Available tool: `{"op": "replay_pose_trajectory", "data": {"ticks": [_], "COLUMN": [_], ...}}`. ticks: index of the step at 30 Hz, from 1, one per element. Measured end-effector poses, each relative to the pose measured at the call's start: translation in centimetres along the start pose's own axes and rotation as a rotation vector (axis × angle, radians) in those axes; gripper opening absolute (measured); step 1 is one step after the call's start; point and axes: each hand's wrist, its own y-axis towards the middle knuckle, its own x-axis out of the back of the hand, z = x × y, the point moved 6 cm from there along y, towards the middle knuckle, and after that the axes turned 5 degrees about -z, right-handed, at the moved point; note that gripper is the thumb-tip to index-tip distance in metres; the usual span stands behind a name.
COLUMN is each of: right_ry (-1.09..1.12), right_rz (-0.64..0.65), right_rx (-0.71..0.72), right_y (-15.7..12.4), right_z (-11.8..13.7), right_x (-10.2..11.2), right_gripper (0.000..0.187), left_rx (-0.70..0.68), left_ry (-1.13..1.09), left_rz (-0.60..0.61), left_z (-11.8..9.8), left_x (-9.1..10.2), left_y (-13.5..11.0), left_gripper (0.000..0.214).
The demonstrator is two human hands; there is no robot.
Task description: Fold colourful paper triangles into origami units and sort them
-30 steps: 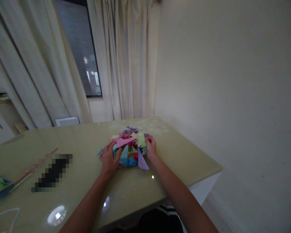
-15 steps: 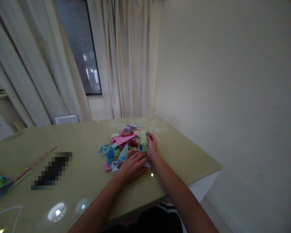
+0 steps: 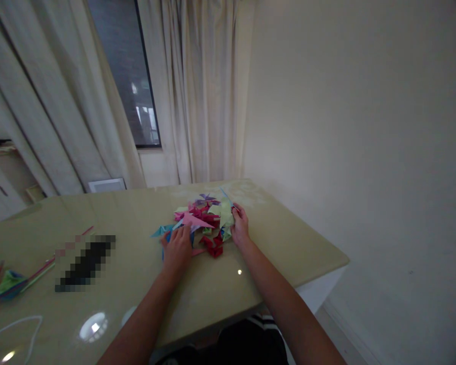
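A heap of colourful origami pieces [image 3: 197, 220], some of them crane-like, lies on the glossy table. At its right side, my right hand [image 3: 240, 224] is closed, with thumb and fingers pinching a light green origami piece [image 3: 225, 214]. A thin blue paper tip [image 3: 225, 193] juts up beside those fingers. My left hand [image 3: 178, 249] lies over the heap's front left, fingers apart on blue origami pieces [image 3: 167, 237] that it partly hides. Just beyond its fingertips is a pink origami piece [image 3: 195, 221]. A dark red origami piece [image 3: 213, 247] sits between my hands.
Left on the table [image 3: 289, 238] are a blurred-out dark object [image 3: 86, 264], thin coloured sticks [image 3: 41, 269], a green and blue folded piece [image 3: 10, 284] and a white cable [image 3: 19, 320]. A wall [image 3: 345, 126] rises at the right; curtains [image 3: 209, 101] hang behind.
My left hand has moved left across the heap, and the front pieces have shifted. The dark red piece now shows in front. My right hand stays at the light green piece.
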Motion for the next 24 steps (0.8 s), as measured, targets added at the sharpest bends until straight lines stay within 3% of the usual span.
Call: {"op": "replay_pose_trajectory", "data": {"ticks": [5,11,24], "right_ry": [-0.058,-0.207,-0.381], "right_rz": [0.026,0.022,-0.036], "right_rx": [0.048,0.147,0.300], "right_y": [-0.2,-0.8,-1.5], "right_z": [0.2,1.0,2.5], "right_x": [-0.4,-0.3,-0.2], "right_gripper": [0.049,0.040,0.034], "left_rx": [0.228,0.381,0.500], "left_ry": [-0.087,-0.189,-0.460], "left_rz": [-0.051,-0.179,-0.334], "left_z": [2.2,4.4,4.7], "left_x": [0.5,1.3,3.6], "left_y": [0.7,1.0,1.3], "left_gripper": [0.044,0.036,0.028]}}
